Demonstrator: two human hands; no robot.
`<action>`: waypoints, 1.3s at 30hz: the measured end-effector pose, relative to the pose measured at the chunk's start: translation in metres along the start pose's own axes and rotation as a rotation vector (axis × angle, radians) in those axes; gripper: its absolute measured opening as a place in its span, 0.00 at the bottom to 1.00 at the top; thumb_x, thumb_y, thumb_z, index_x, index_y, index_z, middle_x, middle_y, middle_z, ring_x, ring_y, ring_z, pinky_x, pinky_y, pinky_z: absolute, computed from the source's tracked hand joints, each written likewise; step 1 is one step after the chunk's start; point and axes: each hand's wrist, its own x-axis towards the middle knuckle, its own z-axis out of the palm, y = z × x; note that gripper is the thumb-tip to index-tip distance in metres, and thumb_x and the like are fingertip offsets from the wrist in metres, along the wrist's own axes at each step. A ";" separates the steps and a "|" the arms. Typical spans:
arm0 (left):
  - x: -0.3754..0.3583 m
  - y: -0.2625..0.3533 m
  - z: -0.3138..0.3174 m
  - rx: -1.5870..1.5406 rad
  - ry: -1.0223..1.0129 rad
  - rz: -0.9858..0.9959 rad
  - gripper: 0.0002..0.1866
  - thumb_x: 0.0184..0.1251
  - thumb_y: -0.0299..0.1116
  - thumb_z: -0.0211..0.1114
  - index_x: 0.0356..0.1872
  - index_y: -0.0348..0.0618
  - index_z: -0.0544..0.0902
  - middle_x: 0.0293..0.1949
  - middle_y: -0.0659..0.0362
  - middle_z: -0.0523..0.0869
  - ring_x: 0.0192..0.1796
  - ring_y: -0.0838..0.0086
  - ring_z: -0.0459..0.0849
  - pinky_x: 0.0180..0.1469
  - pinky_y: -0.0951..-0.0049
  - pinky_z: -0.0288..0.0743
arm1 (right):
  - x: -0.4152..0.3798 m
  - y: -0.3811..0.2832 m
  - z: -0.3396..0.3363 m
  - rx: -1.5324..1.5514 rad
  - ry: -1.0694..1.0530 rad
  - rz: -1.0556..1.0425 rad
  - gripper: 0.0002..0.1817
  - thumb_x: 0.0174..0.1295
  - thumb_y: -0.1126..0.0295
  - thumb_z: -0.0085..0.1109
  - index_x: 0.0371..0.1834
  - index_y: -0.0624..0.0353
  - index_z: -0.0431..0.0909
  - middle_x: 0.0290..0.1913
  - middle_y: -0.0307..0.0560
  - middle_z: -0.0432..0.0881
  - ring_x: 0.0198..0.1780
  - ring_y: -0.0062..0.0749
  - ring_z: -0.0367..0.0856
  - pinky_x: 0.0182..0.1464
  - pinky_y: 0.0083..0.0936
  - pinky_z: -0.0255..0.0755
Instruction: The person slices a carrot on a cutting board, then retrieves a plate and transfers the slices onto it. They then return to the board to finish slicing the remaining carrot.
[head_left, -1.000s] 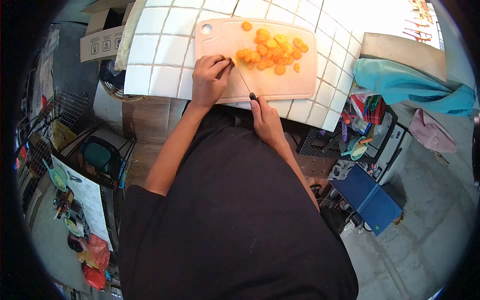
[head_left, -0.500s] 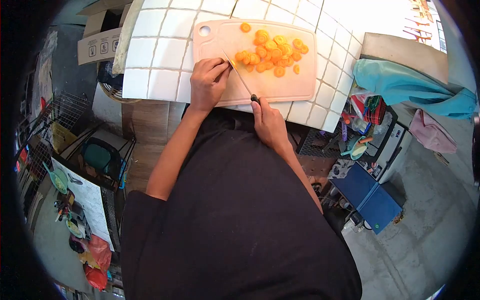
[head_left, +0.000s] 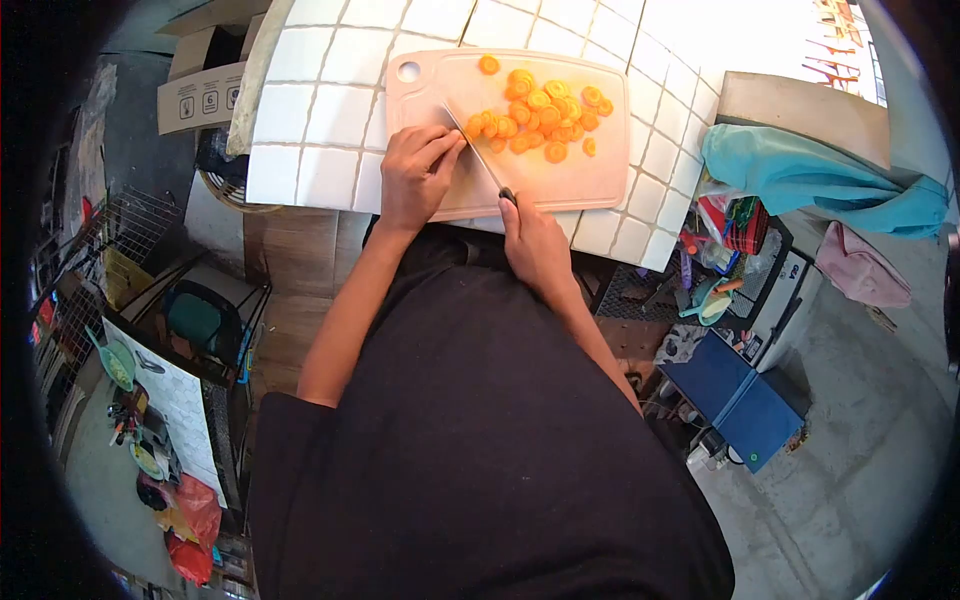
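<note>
A pale pink cutting board (head_left: 570,185) lies on the white tiled counter. Sliced carrot rounds (head_left: 548,112) are heaped on its middle and right side, with a few lying apart. My right hand (head_left: 538,245) is closed around the dark handle of a kitchen knife (head_left: 482,158), its blade slanting up and left across the board. Just left of the blade, my left hand (head_left: 412,180) is closed with fingertips pinched together on a carrot end, which the fingers hide almost wholly. The nearest slices rest against or close to the blade's right side.
White tiles (head_left: 330,110) surround the board. A teal cloth (head_left: 800,165) hangs at the right, above a black mesh rack (head_left: 640,290) with assorted items. A cardboard box (head_left: 200,95) stands left of the counter, with a woven basket (head_left: 235,190) below it.
The view has shifted slightly, so the board sits a little lower. Both hands and the knife keep nearly the same place; the orange bit at my left fingertips is now hidden.
</note>
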 end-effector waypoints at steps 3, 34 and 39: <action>-0.001 -0.001 0.002 -0.030 0.021 -0.015 0.08 0.59 0.25 0.78 0.39 0.40 0.91 0.42 0.56 0.91 0.45 0.61 0.87 0.50 0.63 0.80 | -0.015 0.016 0.002 0.042 -0.043 0.100 0.20 0.81 0.53 0.47 0.43 0.59 0.74 0.28 0.70 0.83 0.35 0.72 0.83 0.38 0.62 0.73; 0.000 -0.001 0.000 -0.039 0.011 -0.007 0.08 0.57 0.21 0.76 0.39 0.38 0.90 0.42 0.55 0.91 0.47 0.59 0.87 0.52 0.63 0.80 | -0.006 0.008 -0.011 0.024 -0.074 -0.009 0.20 0.81 0.53 0.48 0.42 0.61 0.74 0.27 0.68 0.83 0.33 0.70 0.84 0.36 0.60 0.75; 0.000 0.000 0.000 -0.021 0.008 0.009 0.08 0.59 0.22 0.77 0.39 0.37 0.91 0.42 0.54 0.92 0.46 0.62 0.89 0.49 0.65 0.82 | 0.005 0.010 -0.008 0.000 -0.077 -0.041 0.21 0.81 0.52 0.48 0.42 0.62 0.75 0.28 0.69 0.83 0.35 0.70 0.84 0.38 0.61 0.75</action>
